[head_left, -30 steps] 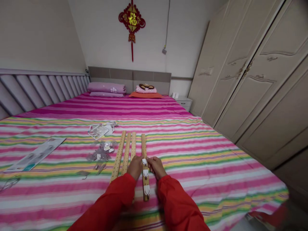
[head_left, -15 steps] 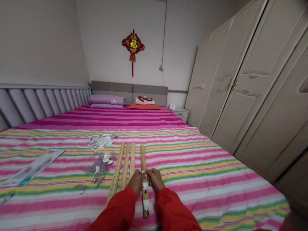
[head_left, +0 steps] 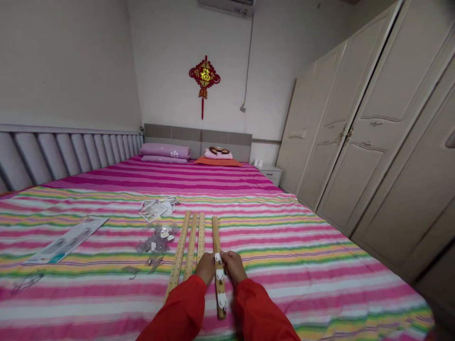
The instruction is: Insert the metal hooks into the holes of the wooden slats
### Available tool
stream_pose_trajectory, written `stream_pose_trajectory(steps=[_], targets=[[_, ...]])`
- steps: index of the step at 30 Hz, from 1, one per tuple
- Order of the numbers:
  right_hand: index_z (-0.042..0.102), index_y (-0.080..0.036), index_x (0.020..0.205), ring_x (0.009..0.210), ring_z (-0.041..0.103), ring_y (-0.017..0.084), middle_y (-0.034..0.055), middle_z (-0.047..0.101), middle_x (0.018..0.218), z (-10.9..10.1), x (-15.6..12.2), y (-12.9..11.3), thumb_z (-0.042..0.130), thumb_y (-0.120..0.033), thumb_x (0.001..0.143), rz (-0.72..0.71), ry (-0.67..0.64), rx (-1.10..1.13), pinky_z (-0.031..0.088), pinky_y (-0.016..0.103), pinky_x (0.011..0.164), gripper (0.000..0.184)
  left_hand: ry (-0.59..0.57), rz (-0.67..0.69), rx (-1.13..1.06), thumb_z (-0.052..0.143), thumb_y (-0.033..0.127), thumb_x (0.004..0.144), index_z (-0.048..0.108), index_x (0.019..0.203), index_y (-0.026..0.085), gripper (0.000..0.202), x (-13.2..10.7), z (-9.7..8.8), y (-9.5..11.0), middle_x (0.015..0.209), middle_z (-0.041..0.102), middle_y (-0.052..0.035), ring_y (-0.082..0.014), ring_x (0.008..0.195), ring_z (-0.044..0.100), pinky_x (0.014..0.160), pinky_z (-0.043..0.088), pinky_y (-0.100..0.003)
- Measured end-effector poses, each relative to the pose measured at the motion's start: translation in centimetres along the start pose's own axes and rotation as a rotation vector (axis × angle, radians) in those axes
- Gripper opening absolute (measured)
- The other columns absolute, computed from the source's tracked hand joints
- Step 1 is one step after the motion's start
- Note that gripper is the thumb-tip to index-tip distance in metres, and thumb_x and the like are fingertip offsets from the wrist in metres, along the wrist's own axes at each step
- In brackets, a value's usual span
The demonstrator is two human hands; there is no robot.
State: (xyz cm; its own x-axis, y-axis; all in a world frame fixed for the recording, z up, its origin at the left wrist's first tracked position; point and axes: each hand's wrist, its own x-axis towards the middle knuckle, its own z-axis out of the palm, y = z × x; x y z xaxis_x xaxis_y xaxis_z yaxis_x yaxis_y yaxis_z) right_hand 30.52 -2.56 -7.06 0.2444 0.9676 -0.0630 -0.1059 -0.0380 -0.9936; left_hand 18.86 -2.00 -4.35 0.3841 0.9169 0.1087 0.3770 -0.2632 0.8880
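Observation:
A narrow wooden strip (head_left: 215, 237) with small holes lies lengthwise in front of me. Three white pieces (head_left: 220, 274), each with a small metal part, sit in a row on its near half. From the left side, my left hand (head_left: 205, 268) is closed at the edge of the strip, beside the farthest white piece. My right hand (head_left: 233, 266) grips at the same spot from the right, fingers bent together. Fingertips are partly hidden at the strip. Left of it lie three more perforated wooden strips (head_left: 182, 246), partly covered by my left arm.
Clear plastic bags with small white-tagged parts (head_left: 158, 240) lie left of the strips, with white cards (head_left: 156, 208) beyond. A long packaging card (head_left: 67, 239) and a wire-like loop (head_left: 28, 280) are farther left. Everything rests on a striped bedsheet (head_left: 284, 255). Wardrobes (head_left: 334, 123) stand right.
The camera view has tilted up a little and shifted left. My fingers have moved from above the farthest white piece to its sides, so it now shows lying on the strip.

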Motion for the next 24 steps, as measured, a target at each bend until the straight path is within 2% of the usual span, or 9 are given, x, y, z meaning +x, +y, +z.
stream_pose_trajectory(steps=[5,10,14,17,20,24], targets=[[0.045,-0.020,0.044,0.034,0.034,0.008,-0.0073,0.039,0.034,-0.2,-1.1,0.3,0.064,-0.046,0.059,-0.017,0.003,-0.016,0.024,0.022,0.037,0.035,0.069,-0.025,0.100,0.047,0.017,0.077,0.066,0.061,0.014,0.025,-1.4,0.4,0.0,0.059,0.061,-0.0041,-0.0177,0.067,0.059,0.066,0.044,-0.027],[0.046,-0.020,0.048,0.043,0.041,0.011,-0.0060,0.045,0.042,-0.6,-2.3,1.0,0.067,-0.045,0.057,-0.084,0.024,-0.088,0.032,0.023,0.044,0.034,-0.009,-0.013,0.137,0.044,0.014,0.076,0.063,0.055,0.016,0.028,-3.0,0.6,0.0,0.059,0.061,-0.0048,-0.0174,0.064,0.058,0.064,0.044,-0.027],[0.047,-0.020,0.051,0.045,0.041,0.011,-0.0051,0.046,0.045,-0.7,-2.9,0.9,0.066,-0.047,0.059,-0.075,0.002,-0.108,0.032,0.024,0.045,0.034,-0.020,-0.070,0.115,0.051,0.016,0.072,0.063,0.059,0.018,0.019,-3.2,-0.9,0.6,0.061,0.064,-0.0023,-0.0179,0.069,0.060,0.067,0.045,-0.026],[0.047,-0.020,0.051,0.043,0.039,0.010,-0.0060,0.044,0.044,-0.6,-3.0,0.7,0.067,-0.047,0.060,-0.052,0.001,-0.098,0.029,0.024,0.043,0.035,0.036,-0.113,0.076,0.057,0.021,0.068,0.065,0.065,0.018,0.009,-2.5,-4.4,1.3,0.063,0.065,-0.0011,-0.0178,0.070,0.060,0.067,0.047,-0.026],[0.046,-0.020,0.050,0.042,0.038,0.010,-0.0065,0.042,0.042,-0.5,-2.9,0.7,0.068,-0.048,0.060,-0.045,0.012,-0.079,0.028,0.024,0.042,0.037,0.260,-0.131,0.031,0.058,0.023,0.066,0.067,0.075,0.016,0.014,-2.0,-9.9,1.2,0.071,0.069,-0.0023,-0.0173,0.074,0.061,0.070,0.048,-0.026],[0.043,-0.021,0.048,0.039,0.035,0.009,-0.0066,0.042,0.039,-0.5,-2.6,1.1,0.067,-0.052,0.061,-0.045,0.010,-0.061,0.026,0.024,0.040,0.041,0.557,-0.223,0.143,0.058,0.020,0.062,0.065,0.075,0.017,0.015,-2.6,-17.2,-1.2,0.070,0.067,-0.0018,-0.0170,0.071,0.061,0.066,0.049,-0.027]])
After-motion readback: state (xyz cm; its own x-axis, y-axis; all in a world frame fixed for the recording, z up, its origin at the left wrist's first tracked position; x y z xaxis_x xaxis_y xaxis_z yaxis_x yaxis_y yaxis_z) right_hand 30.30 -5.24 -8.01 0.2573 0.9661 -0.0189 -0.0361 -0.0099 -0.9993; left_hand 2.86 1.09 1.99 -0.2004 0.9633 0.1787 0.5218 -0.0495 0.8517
